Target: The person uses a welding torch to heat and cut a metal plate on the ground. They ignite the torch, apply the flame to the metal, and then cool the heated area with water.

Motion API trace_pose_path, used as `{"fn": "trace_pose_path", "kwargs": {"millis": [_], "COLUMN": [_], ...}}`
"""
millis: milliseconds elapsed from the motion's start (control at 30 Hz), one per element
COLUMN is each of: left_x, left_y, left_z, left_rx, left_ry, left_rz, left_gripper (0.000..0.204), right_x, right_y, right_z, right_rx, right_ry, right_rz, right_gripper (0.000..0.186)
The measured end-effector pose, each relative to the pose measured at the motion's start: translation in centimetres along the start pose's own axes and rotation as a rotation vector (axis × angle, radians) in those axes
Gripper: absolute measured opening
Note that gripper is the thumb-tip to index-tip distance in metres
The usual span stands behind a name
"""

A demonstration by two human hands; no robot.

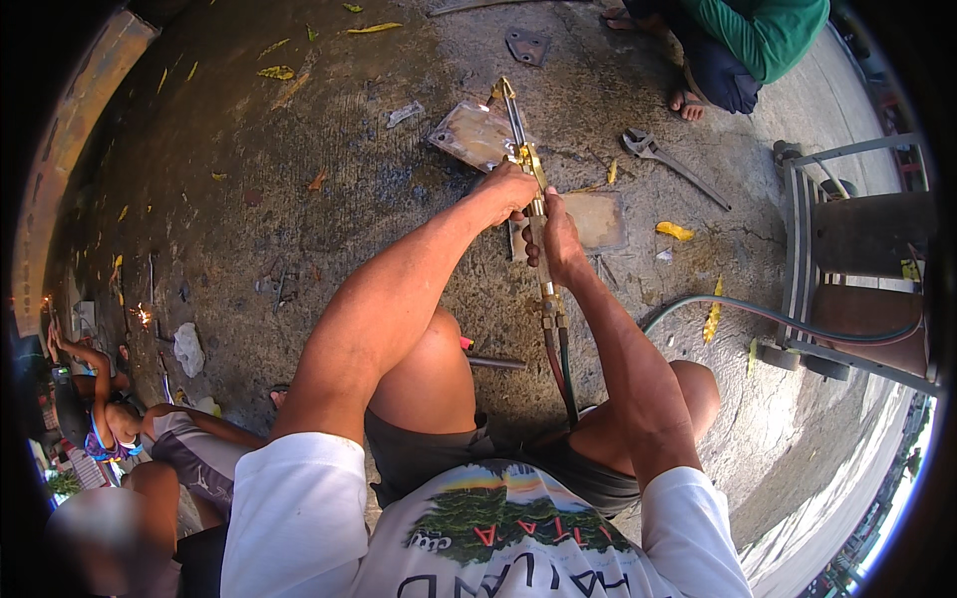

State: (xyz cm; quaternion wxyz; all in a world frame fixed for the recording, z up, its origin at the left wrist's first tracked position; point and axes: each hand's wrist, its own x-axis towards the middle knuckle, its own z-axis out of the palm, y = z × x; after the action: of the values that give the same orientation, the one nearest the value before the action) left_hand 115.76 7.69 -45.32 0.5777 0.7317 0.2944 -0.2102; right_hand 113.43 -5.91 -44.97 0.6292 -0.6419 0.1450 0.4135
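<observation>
A brass and steel cutting torch [513, 112] points away from me above the concrete, red and green hoses [563, 374] running from its rear end. My left hand [506, 191] is closed at the brass valve section, and my right hand [556, 234] wraps round the handle just behind it. Under the torch lie two rusty steel plates, one farther off [459, 138] and one [598, 224] partly behind my hands.
A wrench [666, 164] lies right. A wheeled cart [797, 249] carries dark cylinders [862, 239]. A crouching person [758, 35] is top right; others [110, 419] sit lower left near sparks [143, 317]. A pipe [498, 363] lies by my knee; a rusty beam [70, 120] edges the left.
</observation>
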Motion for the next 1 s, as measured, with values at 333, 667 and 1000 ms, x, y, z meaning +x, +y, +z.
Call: {"fn": "trace_pose_path", "kwargs": {"millis": [333,667,1000], "left_x": [0.09,0.07,-0.23], "left_y": [0.15,0.2,0.42], "left_z": [-0.1,0.01,-0.03], "left_rx": [0.024,0.052,0.048], "left_ry": [-0.019,-0.007,0.002], "left_rz": [0.006,0.023,0.018], "left_gripper": [0.019,0.021,0.021], "right_x": [0.13,-0.35,-0.47], "right_y": [0.0,-0.31,-0.38], "right_z": [-0.15,0.1,0.1], "right_rx": [0.002,0.01,0.002], "right_ry": [-0.023,-0.003,-0.002], "right_rz": [0.01,-0.005,-0.008], "right_gripper": [0.058,0.062,0.062]}}
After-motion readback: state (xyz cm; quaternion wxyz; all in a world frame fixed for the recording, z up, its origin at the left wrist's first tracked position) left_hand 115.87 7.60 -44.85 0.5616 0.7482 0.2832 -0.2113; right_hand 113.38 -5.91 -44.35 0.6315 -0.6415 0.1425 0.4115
